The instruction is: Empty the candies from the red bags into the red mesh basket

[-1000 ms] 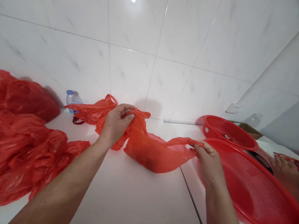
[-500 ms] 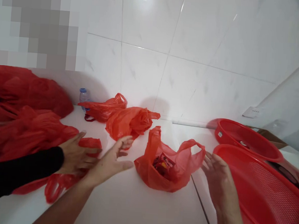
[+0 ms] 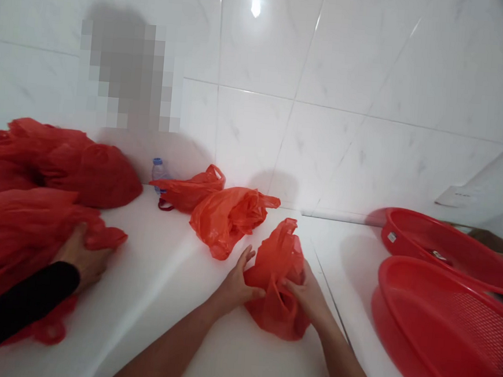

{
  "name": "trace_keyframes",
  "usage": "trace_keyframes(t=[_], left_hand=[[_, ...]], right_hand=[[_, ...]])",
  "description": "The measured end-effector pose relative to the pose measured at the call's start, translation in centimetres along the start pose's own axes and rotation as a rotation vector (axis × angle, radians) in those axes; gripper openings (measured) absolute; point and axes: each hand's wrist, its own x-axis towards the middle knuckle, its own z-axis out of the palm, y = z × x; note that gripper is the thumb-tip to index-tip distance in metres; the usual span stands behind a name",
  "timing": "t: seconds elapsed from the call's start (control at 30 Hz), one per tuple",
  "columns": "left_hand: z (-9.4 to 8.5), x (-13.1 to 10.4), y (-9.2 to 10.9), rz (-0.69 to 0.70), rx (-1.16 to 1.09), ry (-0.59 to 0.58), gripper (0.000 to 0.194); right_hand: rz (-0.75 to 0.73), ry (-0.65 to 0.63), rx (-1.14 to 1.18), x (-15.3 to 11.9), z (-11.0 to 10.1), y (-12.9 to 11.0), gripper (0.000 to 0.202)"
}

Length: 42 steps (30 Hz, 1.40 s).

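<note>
Here's the red bag [image 3: 274, 306] between 2 bare hands on the white tabletop [image 3: 146, 308]; it's bunched upright, folds over its mouth, contents hidden; 2 more red bags sit behind it, a crumpled bag [image 3: 232, 216] overlapping a flatter bag [image 3: 190, 189], with a blue-capped bottle [image 3: 157, 169] just behind; over right, 2 red baskets, the mesh-sided basket [image 3: 434, 307] and, behind it, the shallow basket [image 3: 469, 246], holding a small item [image 3: 442, 257] too tiny to identify.

Left hand [image 3: 239, 289] spread, thumb and fingers apart against the bag's side; right hand [image 3: 306, 291] curls around the other side, thumb on the folds, whether it pinches I cannot tell; at far left, a co-worker's hand [image 3: 84, 257] rests at the big pile of bags [image 3: 28, 194].

A dark seam [image 3: 336, 305] runs between bag and baskets; white surface stretches from pile to left forearm.
</note>
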Motion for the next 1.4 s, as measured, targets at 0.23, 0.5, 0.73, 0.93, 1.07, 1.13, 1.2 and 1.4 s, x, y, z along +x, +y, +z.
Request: trace_keyframes(t=[0.23, 0.5, 0.73, 0.93, 1.07, 1.13, 1.2, 1.4], left_hand=[[-0.3, 0.7, 0.2, -0.012, -0.155, 0.033, 0.058], [-2.7, 2.5, -1.2, -0.121, -0.418, 0.197, 0.035], [-2.4, 3.5, -0.7, -0.264, -0.747, 0.2, 0.032], [-2.5, 4.2, -1.1, -0.344, -0.771, 0.178, 0.02], [-2.9, 3.8, -0.5, -0.36, -0.811, 0.105, 0.022], [-3.0, 3.6, -0.3, -0.389, -0.82, 0.04, 0.039], [-3.1, 3.5, -0.3, -0.442, -0.801, -0.017, 0.046], [-2.7, 4.7, -1.0, -0.437, -0.741, 0.076, 0.024]], right_hand=[[0.17, -0.097, 0.24, 1.9, 2.8, 1.9, 0.024], [0.369, 0.196, 0.739, 2.9, -0.9, 3.7, 0.027], [0.331, 0.075, 0.691, 3.6, 0.0, 5.6, 0.024], [0.341, 0.183, 0.864, 5.1, 2.6, 5.0, 0.014], [0.251, 0.135, 0.8, 5.5, 3.1, 4.4, 0.026], [0.275, 0.104, 0.792, 5.4, 3.1, 4.5, 0.024], [0.375, 0.094, 0.812, 5.4, 3.0, 4.9, 0.019], [0.474, 0.043, 0.947, 5.3, 2.3, 5.2, 0.019]])
